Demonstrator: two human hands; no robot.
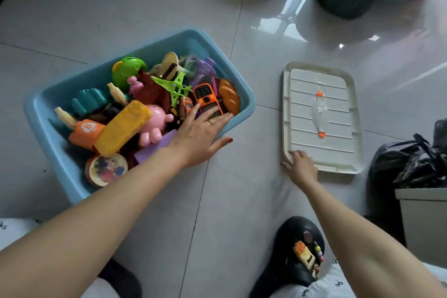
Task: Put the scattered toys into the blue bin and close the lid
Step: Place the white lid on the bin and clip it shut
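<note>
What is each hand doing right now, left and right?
Left hand: open, flat fingers pressing on the toys in the blue bin.
Right hand: gripping the near corner of the white lid.

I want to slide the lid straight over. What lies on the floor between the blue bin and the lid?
Nothing: in the head view only bare tiled floor separates the blue bin from the lid.

The blue bin (244,94) and cream lid (321,113) look like smooth plastic. The floor tiles (169,2) are glossy, and the black bag (416,164) is shiny, crinkled film
</note>
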